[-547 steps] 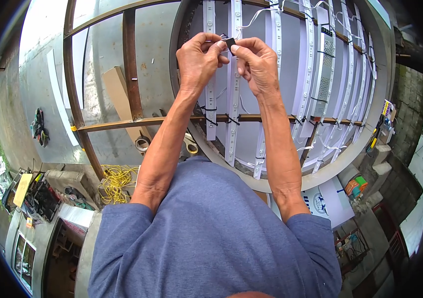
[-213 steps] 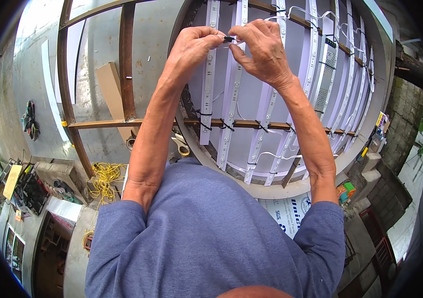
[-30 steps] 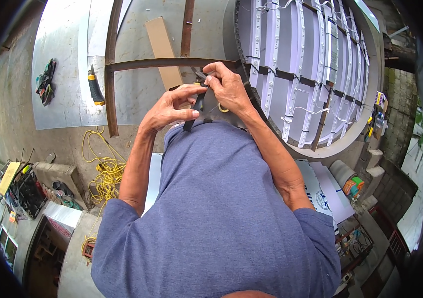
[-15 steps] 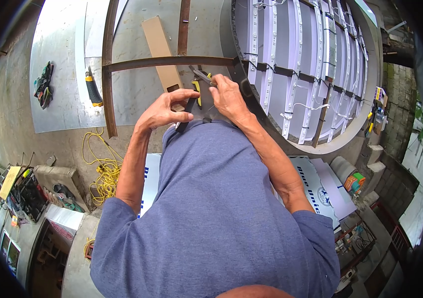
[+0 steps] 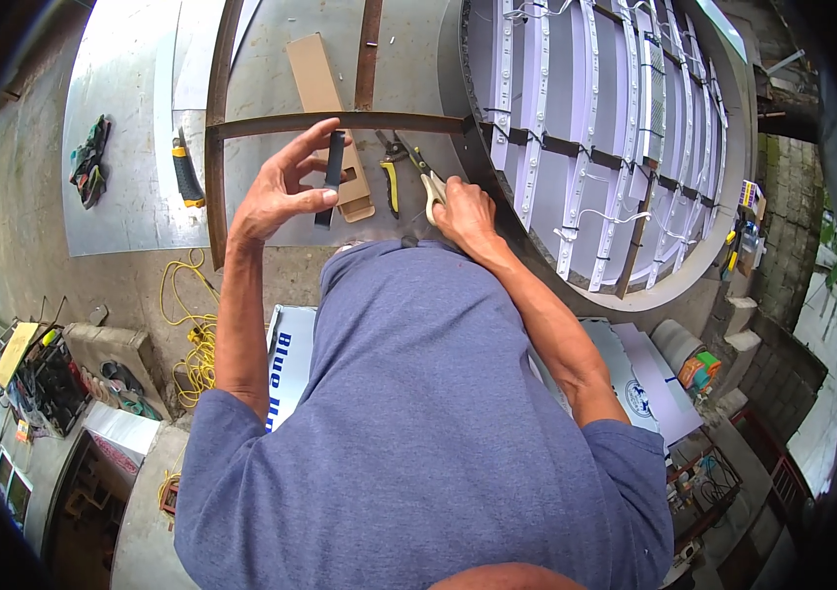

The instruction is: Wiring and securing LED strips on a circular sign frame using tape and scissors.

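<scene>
My left hand (image 5: 286,187) holds up a flat black strip (image 5: 334,162), pinched between thumb and fingers and standing nearly upright. My right hand (image 5: 463,208) is closed at the cream handles of a pair of scissors (image 5: 432,185), whose dark blades point away and to the left. Just left of the blades lie pliers (image 5: 390,182) with yellow-and-black handles. Behind my left fingers a long brown cardboard box (image 5: 315,74) rests on the metal sheet, partly covered by the hand and a steel bar.
A rusty steel frame (image 5: 281,126) crosses the sheet. At right stands a large round frame with several LED strips (image 5: 590,108). Farther left lie a yellow-and-black handled tool (image 5: 185,172) and a dark cloth (image 5: 91,162). Yellow cord (image 5: 197,364) is coiled below them.
My left hand has moved left and raised the black strip upright. My right hand has drawn back toward me and right, to the scissors' handles. The pliers now show more fully.
</scene>
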Demonstrator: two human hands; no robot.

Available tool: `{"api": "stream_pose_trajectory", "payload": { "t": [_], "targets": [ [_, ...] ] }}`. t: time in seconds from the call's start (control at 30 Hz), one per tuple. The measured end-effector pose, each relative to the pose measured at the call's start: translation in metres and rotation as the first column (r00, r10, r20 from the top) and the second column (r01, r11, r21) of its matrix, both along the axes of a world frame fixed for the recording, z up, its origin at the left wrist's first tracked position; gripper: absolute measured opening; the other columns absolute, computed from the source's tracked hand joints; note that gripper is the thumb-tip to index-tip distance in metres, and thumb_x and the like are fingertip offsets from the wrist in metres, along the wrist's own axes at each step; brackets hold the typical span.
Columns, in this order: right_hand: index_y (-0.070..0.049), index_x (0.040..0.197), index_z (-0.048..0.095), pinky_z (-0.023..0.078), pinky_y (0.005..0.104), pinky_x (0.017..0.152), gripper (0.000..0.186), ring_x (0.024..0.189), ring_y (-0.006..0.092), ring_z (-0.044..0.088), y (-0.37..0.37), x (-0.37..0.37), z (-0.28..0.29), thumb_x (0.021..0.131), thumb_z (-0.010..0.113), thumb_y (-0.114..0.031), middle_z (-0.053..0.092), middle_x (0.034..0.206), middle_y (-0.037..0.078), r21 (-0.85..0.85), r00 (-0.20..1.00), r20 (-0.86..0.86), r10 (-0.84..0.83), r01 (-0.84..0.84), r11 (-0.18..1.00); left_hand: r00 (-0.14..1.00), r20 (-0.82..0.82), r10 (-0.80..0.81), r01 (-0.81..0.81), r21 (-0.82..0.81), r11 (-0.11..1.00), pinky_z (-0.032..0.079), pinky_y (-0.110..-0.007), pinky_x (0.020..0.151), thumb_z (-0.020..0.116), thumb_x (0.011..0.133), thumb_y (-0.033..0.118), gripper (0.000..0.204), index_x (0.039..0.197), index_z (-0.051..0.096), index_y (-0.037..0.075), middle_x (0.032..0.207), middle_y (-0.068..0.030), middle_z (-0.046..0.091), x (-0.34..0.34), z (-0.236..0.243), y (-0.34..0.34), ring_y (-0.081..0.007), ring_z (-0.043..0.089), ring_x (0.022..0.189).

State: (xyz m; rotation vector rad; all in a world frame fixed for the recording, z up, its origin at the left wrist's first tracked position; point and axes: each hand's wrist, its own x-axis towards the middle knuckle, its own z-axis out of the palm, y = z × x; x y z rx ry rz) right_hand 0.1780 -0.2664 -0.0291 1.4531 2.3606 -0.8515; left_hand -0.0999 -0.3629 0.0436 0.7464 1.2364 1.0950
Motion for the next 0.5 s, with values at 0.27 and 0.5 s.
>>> {"api": "stream_pose_trajectory", "payload": {
  "t": [0.27, 0.5],
  "targets": [
    [0.004, 0.107, 0.065, 0.055, 0.0315, 0.074, 0.035, 0.080, 0.0176, 0.069, 0.011, 0.018, 0.099, 0.084, 0.073, -0.021, 0.072, 0.088, 0.012, -0.536, 0.880, -0.319, -0.351, 0.138, 0.833, 0.995, -0.079, -0.058, 0.066, 0.100, 0.993, 0.060, -0.035, 0.077, 0.087, 0.061, 0.025, 0.111, 0.154, 0.031, 0.002, 0.140, -0.0215, 0.053, -0.011, 0.025, 0.024, -0.0287, 0.059, 0.114],
    [0.002, 0.110, 0.061, 0.051, 0.0252, 0.075, 0.037, 0.082, 0.0088, 0.064, 0.023, 0.058, 0.131, 0.086, 0.076, -0.022, 0.066, 0.089, 0.003, -0.743, 0.763, -0.458, -0.456, -0.047, 0.668, 0.972, -0.095, -0.216, 0.231, 0.189, 0.955, 0.060, -0.029, 0.064, 0.089, 0.057, 0.026, 0.117, 0.155, 0.029, 0.001, 0.136, -0.0238, 0.056, -0.012, 0.039, 0.037, -0.0287, 0.059, 0.117]
  ]
}}
